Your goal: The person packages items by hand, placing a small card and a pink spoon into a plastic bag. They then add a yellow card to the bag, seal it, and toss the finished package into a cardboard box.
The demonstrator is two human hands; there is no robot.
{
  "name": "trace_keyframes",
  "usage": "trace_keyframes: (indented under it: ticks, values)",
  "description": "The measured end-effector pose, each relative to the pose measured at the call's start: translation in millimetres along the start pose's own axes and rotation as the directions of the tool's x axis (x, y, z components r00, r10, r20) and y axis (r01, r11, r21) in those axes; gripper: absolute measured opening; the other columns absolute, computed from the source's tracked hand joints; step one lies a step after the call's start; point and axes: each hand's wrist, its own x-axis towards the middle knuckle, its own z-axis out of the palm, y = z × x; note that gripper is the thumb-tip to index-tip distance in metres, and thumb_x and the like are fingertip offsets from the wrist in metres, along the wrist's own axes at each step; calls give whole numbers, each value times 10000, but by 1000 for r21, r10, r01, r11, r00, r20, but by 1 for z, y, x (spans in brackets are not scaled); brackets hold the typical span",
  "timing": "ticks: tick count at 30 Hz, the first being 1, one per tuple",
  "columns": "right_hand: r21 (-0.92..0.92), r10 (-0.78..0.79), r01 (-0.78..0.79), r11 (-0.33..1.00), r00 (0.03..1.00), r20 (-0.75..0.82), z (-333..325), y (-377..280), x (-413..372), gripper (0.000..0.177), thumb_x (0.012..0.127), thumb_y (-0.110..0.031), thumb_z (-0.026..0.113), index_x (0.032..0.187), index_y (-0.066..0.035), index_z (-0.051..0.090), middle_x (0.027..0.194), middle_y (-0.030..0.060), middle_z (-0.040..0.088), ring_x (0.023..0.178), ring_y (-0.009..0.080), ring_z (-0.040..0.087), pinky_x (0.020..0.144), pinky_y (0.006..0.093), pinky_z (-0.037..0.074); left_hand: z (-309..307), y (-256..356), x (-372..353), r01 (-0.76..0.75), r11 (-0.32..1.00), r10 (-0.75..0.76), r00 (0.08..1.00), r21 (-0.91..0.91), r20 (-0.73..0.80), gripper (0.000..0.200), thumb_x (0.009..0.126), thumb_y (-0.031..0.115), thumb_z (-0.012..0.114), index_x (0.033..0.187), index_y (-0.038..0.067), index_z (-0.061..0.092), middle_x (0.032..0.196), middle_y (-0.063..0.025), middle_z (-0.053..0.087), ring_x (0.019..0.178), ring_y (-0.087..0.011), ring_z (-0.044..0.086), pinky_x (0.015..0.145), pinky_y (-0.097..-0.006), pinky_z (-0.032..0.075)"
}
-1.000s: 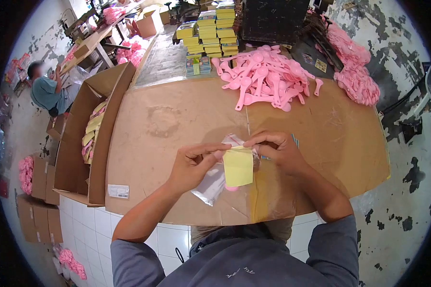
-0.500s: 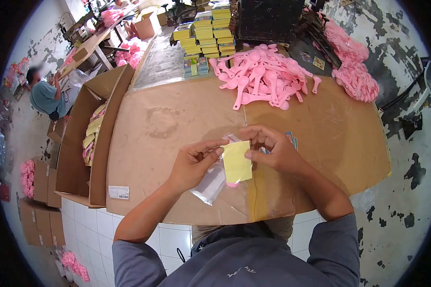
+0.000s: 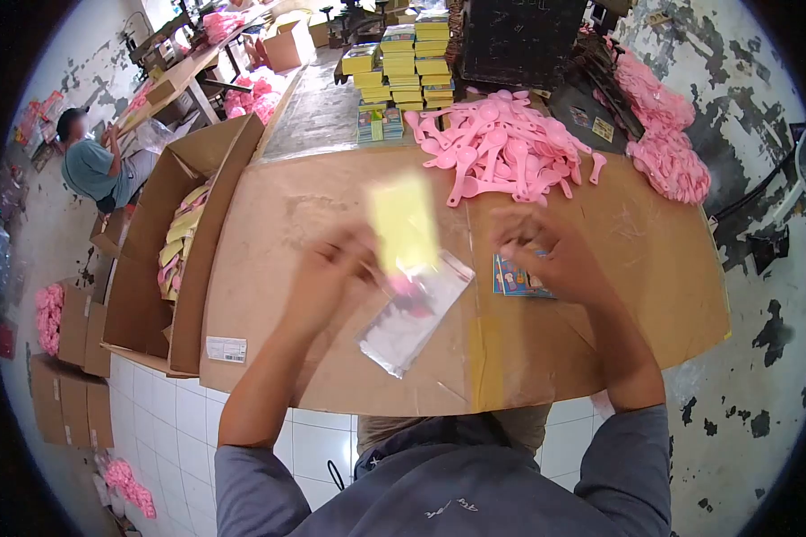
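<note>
A small yellow card packet (image 3: pixel 401 219), smeared by motion, hangs above the table at the fingertips of my left hand (image 3: pixel 336 264). Something pink shows at its lower end. Beneath it lie clear plastic bags (image 3: pixel 412 327), stacked at a slant on the cardboard. My right hand (image 3: pixel 546 255) hovers over a few blue printed cards (image 3: pixel 513 279) and partly covers them. Its fingers are bent and somewhat blurred, with a gap between thumb and forefinger and nothing visible in them.
Pink plastic scoops (image 3: pixel 510 148) are heaped at the back of the cardboard-covered table (image 3: pixel 287 295). Behind stand stacks of yellow-edged cards (image 3: pixel 403 67). At left, an open carton (image 3: pixel 197 295) holds yellow and pink packets. Another person (image 3: pixel 94 166) sits beyond it.
The yellow packet has moved up and left with my left hand, uncovering more of the plastic bags. My right hand has let go of it and shifted right, to the blue cards.
</note>
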Motion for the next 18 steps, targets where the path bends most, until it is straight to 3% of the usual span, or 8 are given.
trace_keyframes:
  ticks: [2, 3, 4, 6, 9, 11, 14, 18]
  values:
    - [-277, -37, 33, 960, 999, -7, -32, 5, 2, 404, 903, -102, 706, 1293, -30, 628, 1104, 77, 691, 1015, 179, 663, 897, 336, 523, -25, 7, 12, -314, 936, 246, 907, -161, -342, 403, 1081, 314, 509, 1329, 6, 586, 1168, -91, 710, 1000, -172, 683, 814, -316, 544]
    - [-408, -55, 48, 912, 998, -7, -44, 8, 0, 409, 893, -110, 708, 1289, -36, 639, 1122, 87, 687, 1032, 194, 660, 908, 349, 522, -29, 23, 16, -471, 841, 277, 797, -265, -537, 444, 1098, 358, 450, 1338, 9, 582, 1234, -93, 691, 1069, -179, 669, 863, -328, 537]
    - [-469, -30, 17, 883, 999, -20, -51, 11, -3, 405, 883, -117, 720, 1273, -32, 651, 1139, 98, 678, 1053, 213, 651, 913, 358, 520, -30, 37, 18, -498, 810, 186, 719, -309, -670, 507, 1107, 395, 375, 1383, 9, 555, 1340, -89, 642, 1183, -180, 621, 940, -341, 509]
    - [-584, 17, -41, 810, 999, -48, -59, 17, -9, 398, 865, -131, 744, 1242, -25, 676, 1173, 121, 659, 1095, 250, 634, 922, 376, 516, -32, 34, 18, -505, 754, 198, 784, -420, -588, 448, 1101, 364, 403, 1337, 42, 604, 1290, -118, 675, 1144, -180, 653, 977, -365, 522]
    - [-645, -71, 160, 747, 984, 162, -59, 29, -14, 331, 841, -150, 781, 1141, -22, 721, 1179, 130, 638, 1121, 274, 608, 914, 388, 512, -16, 2, 16, -207, 972, 227, 949, 111, -220, 374, 1066, 276, 524, 1352, 57, 626, 1142, -70, 708, 960, -148, 671, 804, -309, 537]
    - [-629, -24, 107, 770, 990, 140, -56, 38, -15, 303, 833, -154, 795, 1097, -19, 729, 1130, 125, 633, 1068, 283, 617, 897, 386, 513, 26, -7, 7, 97, 961, -55, 984, 258, -168, 266, 890, 227, 773, 1101, 67, 745, 958, -22, 684, 819, -157, 652, 710, -314, 522]
    - [-551, 90, -31, 834, 993, 81, -52, 37, -14, 273, 831, -143, 800, 1067, -23, 732, 1057, 120, 618, 992, 280, 624, 868, 385, 510, 43, -25, 2, -278, 632, 269, 954, 723, 131, 217, 851, 146, 815, 1031, 46, 745, 881, -34, 628, 731, -141, 632, 672, -303, 528]
    - [-448, 161, -118, 886, 985, 60, -55, 42, -14, 207, 847, -103, 776, 1030, -23, 723, 988, 110, 598, 917, 259, 623, 833, 378, 504, 46, -36, 5, -232, 672, 244, 966, 703, 85, 233, 840, 141, 830, 1020, 28, 735, 877, -58, 630, 689, -149, 620, 656, -308, 519]
